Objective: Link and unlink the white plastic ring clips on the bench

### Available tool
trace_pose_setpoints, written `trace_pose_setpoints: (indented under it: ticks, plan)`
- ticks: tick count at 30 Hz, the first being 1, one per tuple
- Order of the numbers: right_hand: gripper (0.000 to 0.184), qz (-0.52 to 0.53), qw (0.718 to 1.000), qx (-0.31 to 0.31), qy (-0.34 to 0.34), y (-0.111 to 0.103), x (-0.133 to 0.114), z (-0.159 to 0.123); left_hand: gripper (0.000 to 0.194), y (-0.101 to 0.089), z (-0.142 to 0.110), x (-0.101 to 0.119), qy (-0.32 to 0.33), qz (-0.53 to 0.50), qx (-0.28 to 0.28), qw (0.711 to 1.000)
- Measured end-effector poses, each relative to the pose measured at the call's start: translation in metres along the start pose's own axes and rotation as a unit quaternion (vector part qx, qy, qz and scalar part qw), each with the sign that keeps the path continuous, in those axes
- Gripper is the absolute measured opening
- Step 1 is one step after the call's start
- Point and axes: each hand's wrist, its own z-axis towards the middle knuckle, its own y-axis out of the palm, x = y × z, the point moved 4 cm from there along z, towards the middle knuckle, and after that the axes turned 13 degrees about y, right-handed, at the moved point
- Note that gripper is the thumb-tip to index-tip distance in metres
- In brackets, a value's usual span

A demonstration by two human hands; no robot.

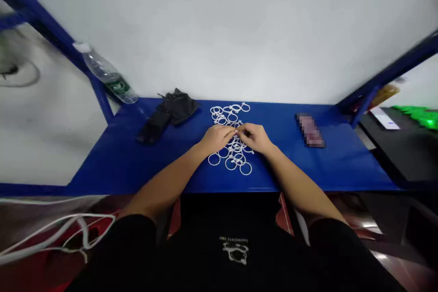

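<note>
Many thin white plastic rings [245, 168], some with a small nub like curtain rings, lie loose and overlapping on the blue table [185, 164]. Over the middle of this pile, my left hand [219, 138] and my right hand [256, 138] meet at the fingertips. Both are closed in a pinch, and a small white bit, apparently part of a ring, shows between them. Fingers hide most of it. Further rings lie beyond my hands, toward the wall, and nearer to me.
Left of the rings lie a crumpled black bag [179, 106] and a dark flat item [153, 126]. A clear bottle [109, 75] stands at the table's back left corner. On the right lies a pixelated phone-like object [310, 130]. Blue frame posts [101, 100] flank the table, with a wall [232, 45] behind.
</note>
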Motion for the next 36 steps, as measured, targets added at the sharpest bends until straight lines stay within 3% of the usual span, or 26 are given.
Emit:
trace_pose_setpoints:
  ticks: [14,18,22,27,36]
  plan:
    - [0.021,-0.035,0.999,-0.023,0.020,-0.007,0.004,0.002,0.027,-0.006,0.000,0.004,0.047,-0.033,0.026,0.998]
    - [0.028,-0.089,0.993,0.004,0.080,-0.010,0.024,0.006,0.021,-0.005,0.000,0.005,0.057,-0.055,0.002,0.997]
    - [0.033,-0.171,0.971,-0.058,0.156,-0.003,0.045,0.007,0.019,-0.003,-0.001,0.006,0.057,-0.069,-0.003,0.996]
    - [0.028,-0.201,0.957,-0.109,0.180,0.003,0.047,0.007,0.024,-0.004,0.000,0.007,0.042,-0.072,-0.012,0.996]
    - [0.022,-0.207,0.950,-0.107,0.209,0.003,0.041,0.009,0.019,-0.002,-0.002,-0.002,-0.019,-0.083,-0.020,0.996]
